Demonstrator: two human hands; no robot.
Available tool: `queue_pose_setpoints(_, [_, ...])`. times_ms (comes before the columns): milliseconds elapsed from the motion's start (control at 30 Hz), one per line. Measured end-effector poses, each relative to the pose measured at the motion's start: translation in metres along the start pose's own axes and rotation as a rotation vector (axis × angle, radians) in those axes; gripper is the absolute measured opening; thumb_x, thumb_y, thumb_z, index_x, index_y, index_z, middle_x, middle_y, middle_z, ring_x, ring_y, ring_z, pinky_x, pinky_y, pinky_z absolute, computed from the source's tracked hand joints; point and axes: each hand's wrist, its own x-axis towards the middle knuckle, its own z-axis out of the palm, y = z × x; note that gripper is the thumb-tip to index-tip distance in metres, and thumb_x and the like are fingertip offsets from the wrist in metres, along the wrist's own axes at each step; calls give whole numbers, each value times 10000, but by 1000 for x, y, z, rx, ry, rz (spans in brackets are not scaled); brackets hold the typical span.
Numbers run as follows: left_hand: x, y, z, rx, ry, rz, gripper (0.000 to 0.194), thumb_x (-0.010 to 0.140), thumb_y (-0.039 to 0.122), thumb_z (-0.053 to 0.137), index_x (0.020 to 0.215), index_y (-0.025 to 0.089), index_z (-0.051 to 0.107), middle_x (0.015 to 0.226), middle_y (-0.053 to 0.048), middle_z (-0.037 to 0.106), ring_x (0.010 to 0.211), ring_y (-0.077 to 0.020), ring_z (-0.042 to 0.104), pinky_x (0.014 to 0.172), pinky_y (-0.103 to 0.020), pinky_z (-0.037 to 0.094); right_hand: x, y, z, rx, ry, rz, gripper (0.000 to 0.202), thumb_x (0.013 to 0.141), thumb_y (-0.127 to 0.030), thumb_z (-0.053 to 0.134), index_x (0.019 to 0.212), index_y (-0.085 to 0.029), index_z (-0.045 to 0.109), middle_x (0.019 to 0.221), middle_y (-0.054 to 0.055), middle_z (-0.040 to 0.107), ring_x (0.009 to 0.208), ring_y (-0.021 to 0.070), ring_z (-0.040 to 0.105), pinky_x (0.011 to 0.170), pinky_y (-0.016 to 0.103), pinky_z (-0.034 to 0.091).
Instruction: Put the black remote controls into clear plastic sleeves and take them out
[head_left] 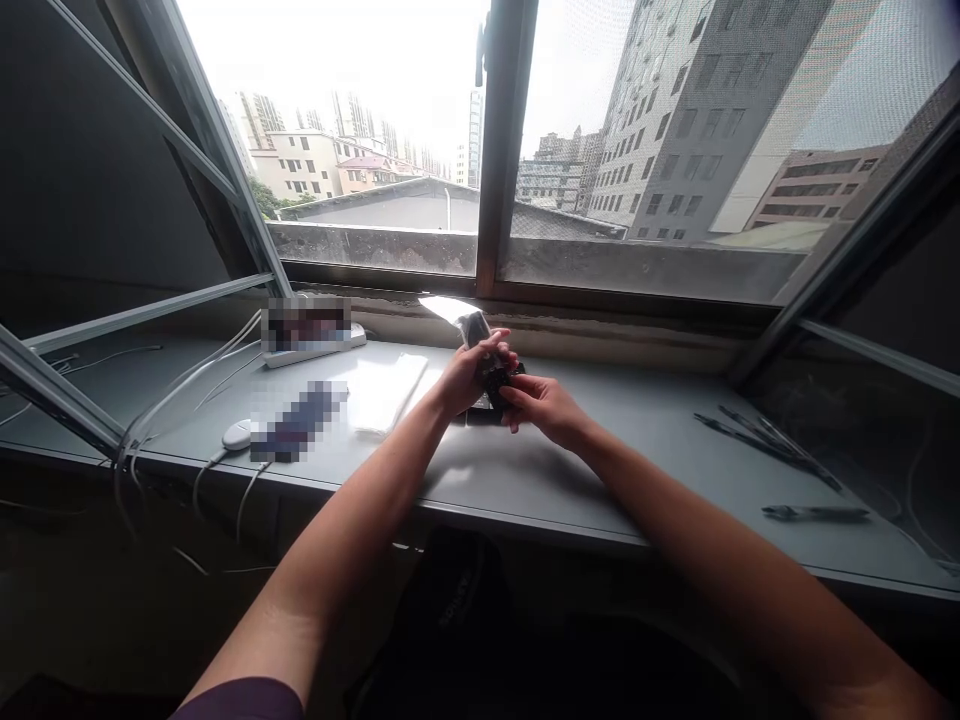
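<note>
Both hands meet over the grey desk near the window sill. My left hand (471,376) is closed around a dark object (495,380), with shiny clear plastic (472,325) sticking up above it. The fingers of my right hand (538,404) pinch the lower right side of the same dark object. Its exact shape is too small and shaded to tell. Beneath the hands, a flat black item (484,415) lies on the desk, partly covered by them.
Left of my hands lie a bright white packet (386,392), a blurred item (300,420), a round white charger (237,434), and a white power strip (322,347) with cables. Pens (765,440) and another pen (814,513) lie right. Metal frames (150,310) flank the desk (600,480).
</note>
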Motion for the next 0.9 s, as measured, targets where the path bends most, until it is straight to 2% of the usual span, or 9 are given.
queue_pose_setpoints(67, [0, 3, -1, -47, 0, -15, 269, 937, 247, 823, 1166, 162, 711, 900, -36, 696, 873, -173, 719, 906, -343, 602, 0, -2, -1, 37, -24, 2, 501, 806, -554, 954, 1051, -154, 778, 761, 30, 722, 640, 174, 712, 566, 286, 586])
queue_pose_setpoints(133, [0, 6, -1, -110, -1, -35, 237, 955, 248, 785, 1162, 163, 706, 906, -32, 693, 849, -166, 716, 868, -335, 608, -1, -3, -2, 81, -47, 12, 493, 807, -546, 956, 1036, -144, 785, 805, 47, 739, 618, 149, 679, 517, 259, 543])
queue_pose_setpoints(300, [0, 14, 0, -292, 39, 16, 79, 969, 199, 732, 1003, 189, 662, 726, 44, 533, 605, -82, 561, 695, -244, 539, -2, -5, -2, 134, -100, 70, 457, 811, -511, 966, 1020, -139, 802, 958, 109, 799, 588, 111, 634, 468, 230, 486])
queue_pose_setpoints(467, [-7, 15, 4, -316, -12, 9, 162, 927, 149, 720, 870, 201, 579, 696, 60, 451, 573, -77, 493, 685, -252, 516, -2, -3, -2, 174, -127, 95, 459, 804, -499, 978, 1048, -147, 814, 990, 111, 802, 592, 103, 630, 476, 225, 484])
queue_pose_setpoints(567, [-9, 11, 6, -225, -80, -67, 199, 898, 168, 746, 835, 203, 560, 703, 54, 458, 602, -96, 519, 738, -285, 542, -1, -1, -2, 203, -105, 74, 498, 783, -495, 993, 1091, -153, 803, 871, 62, 765, 589, 114, 632, 483, 231, 480])
queue_pose_setpoints(667, [-8, 6, 4, -67, -134, -145, 219, 894, 228, 781, 829, 201, 574, 734, 30, 527, 668, -126, 594, 759, -292, 548, 1, 2, -2, 197, -62, 30, 543, 775, -515, 989, 1128, -158, 781, 738, 10, 699, 582, 131, 630, 502, 247, 481])
queue_pose_setpoints(733, [-5, 2, 1, 14, -147, -141, 213, 901, 267, 800, 849, 195, 607, 789, 4, 598, 781, -158, 676, 818, -296, 556, 2, 4, -2, 158, -26, 1, 548, 786, -546, 971, 1120, -162, 768, 705, 3, 687, 572, 140, 627, 518, 264, 487])
queue_pose_setpoints(800, [-2, -2, -4, 64, -142, -113, 187, 905, 283, 817, 909, 184, 659, 888, -29, 680, 951, -199, 738, 926, -319, 558, 2, 5, -2, 101, 22, -25, 558, 798, -576, 949, 1129, -168, 761, 690, 5, 695, 561, 149, 630, 528, 277, 496])
queue_pose_setpoints(900, [3, -5, -11, 144, -133, -112, 222, 904, 299, 829, 1048, 167, 724, 1125, -117, 773, 1169, -284, 747, 1035, -394, 545, 1, 5, -3, 18, 88, -72, 576, 811, -599, 926, 1160, -171, 764, 682, 9, 710, 557, 162, 643, 534, 291, 516])
